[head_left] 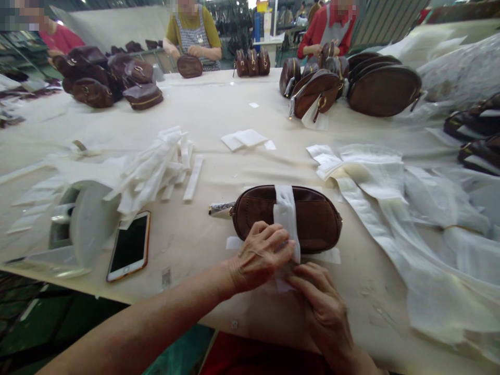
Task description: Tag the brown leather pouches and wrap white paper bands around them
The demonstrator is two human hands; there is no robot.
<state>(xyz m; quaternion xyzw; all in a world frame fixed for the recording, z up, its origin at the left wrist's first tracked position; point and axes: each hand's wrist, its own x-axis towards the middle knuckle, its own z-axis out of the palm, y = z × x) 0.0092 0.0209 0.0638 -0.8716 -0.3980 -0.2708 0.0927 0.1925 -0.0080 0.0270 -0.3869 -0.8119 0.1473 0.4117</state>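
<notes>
A dark brown oval leather bag (253, 211) lies flat on the table before me. Across its middle runs a white foam-like strip (286, 203), from the far edge down over the near edge. My left hand (263, 255) presses its bent fingers together on the strip and the bag's near side. Close to it, my right hand (326, 297) pinches at the lower end of the strip. What exactly lies under its fingertips is partly hidden. A wrapped zipper pull (221, 209) sticks out from the bag's left end.
At left lie a tape dispenser (91, 224), a phone (130, 245) and a pile of white strips (160, 161). Long white sheets (371, 182) spread at right. Brown bags (383, 88) stand at the far right, others (94, 78) far left. Co-workers (195, 36) stand across the table.
</notes>
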